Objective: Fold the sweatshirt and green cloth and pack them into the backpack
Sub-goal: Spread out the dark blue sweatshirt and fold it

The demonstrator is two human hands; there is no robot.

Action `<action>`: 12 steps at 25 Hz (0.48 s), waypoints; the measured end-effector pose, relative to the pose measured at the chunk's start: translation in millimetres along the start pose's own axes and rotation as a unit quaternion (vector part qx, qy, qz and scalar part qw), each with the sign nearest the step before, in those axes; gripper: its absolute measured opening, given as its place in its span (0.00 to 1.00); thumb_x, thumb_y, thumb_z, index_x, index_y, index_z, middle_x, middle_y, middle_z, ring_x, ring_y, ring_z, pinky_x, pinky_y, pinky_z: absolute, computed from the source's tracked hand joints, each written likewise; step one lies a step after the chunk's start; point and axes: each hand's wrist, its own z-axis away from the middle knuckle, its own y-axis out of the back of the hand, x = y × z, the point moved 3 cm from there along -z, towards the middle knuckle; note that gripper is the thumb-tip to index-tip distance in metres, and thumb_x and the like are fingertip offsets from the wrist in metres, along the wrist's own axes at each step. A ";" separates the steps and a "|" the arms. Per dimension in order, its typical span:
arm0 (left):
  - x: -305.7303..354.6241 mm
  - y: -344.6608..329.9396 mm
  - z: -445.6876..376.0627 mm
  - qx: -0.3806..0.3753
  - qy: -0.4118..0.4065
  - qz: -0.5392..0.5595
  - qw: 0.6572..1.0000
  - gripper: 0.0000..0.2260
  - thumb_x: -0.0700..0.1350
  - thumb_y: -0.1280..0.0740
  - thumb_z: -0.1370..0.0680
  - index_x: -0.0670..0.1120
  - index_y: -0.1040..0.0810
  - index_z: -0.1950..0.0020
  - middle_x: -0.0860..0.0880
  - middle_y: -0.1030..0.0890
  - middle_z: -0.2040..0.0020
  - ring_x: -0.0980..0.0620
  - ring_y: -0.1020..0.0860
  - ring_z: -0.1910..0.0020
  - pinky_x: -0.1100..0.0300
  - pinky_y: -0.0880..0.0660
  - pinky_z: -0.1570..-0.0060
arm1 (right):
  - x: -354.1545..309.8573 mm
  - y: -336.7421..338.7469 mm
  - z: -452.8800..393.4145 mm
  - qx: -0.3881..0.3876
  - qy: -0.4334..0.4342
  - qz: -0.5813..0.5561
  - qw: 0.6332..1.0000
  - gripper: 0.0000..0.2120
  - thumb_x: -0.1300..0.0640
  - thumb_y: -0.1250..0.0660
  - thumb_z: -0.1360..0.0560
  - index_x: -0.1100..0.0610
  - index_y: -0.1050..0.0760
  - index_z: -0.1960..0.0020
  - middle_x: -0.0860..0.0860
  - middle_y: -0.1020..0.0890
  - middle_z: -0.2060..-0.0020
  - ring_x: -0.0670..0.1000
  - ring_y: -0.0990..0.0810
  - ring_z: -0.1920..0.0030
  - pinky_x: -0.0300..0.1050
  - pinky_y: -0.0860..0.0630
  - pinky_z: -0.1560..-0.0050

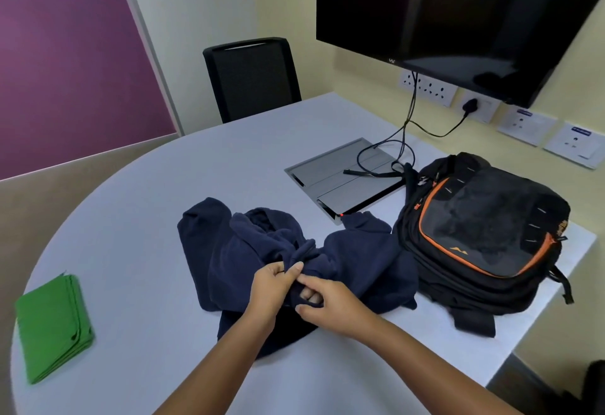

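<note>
A navy sweatshirt (347,260) lies crumpled in the middle of the white table (157,192). My left hand (271,287) pinches a bunched fold of it near its middle. Right beside it, my right hand (327,303) grips the same fabric, with its fingers curled under the cloth. A green cloth (52,326) lies folded flat at the table's left edge, away from both hands. The black and orange backpack (484,234) lies on its back at the right, touching the sweatshirt's edge, with its zips closed as far as I can see.
A grey cable box lid (340,179) is set in the table behind the sweatshirt, with black cables (406,126) running up to wall sockets. A black chair (252,77) stands at the far side. A dark screen (458,15) hangs on the wall above the backpack.
</note>
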 end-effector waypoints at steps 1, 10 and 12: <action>-3.6 1.1 -1.4 0.002 0.001 -0.012 1.000 0.13 0.43 0.32 0.25 0.43 0.32 0.66 0.50 0.33 0.74 0.55 0.35 0.73 0.63 0.37 0.72 | 3.0 0.8 0.6 -0.018 -0.010 -0.018 1.000 0.25 0.58 0.34 0.27 0.51 0.32 0.31 0.41 0.26 0.64 0.39 0.27 0.66 0.30 0.29 0.54; -29.8 -4.4 3.7 -0.003 -0.002 -0.088 0.996 0.04 0.41 0.37 0.23 0.41 0.26 0.55 0.45 0.25 0.67 0.50 0.29 0.66 0.49 0.28 0.61 | 19.7 17.6 -20.4 0.022 -0.128 -0.180 0.975 0.11 0.53 0.38 0.21 0.55 0.24 0.60 0.51 0.22 0.67 0.43 0.21 0.71 0.37 0.22 0.66; -28.6 -3.8 6.4 0.026 -0.008 -0.098 0.995 0.03 0.42 0.37 0.22 0.45 0.29 0.49 0.49 0.25 0.65 0.53 0.28 0.65 0.56 0.28 0.61 | 15.4 8.4 -20.8 0.017 -0.115 -0.176 0.978 0.04 0.55 0.38 0.22 0.55 0.26 0.52 0.51 0.22 0.66 0.44 0.20 0.71 0.38 0.22 0.67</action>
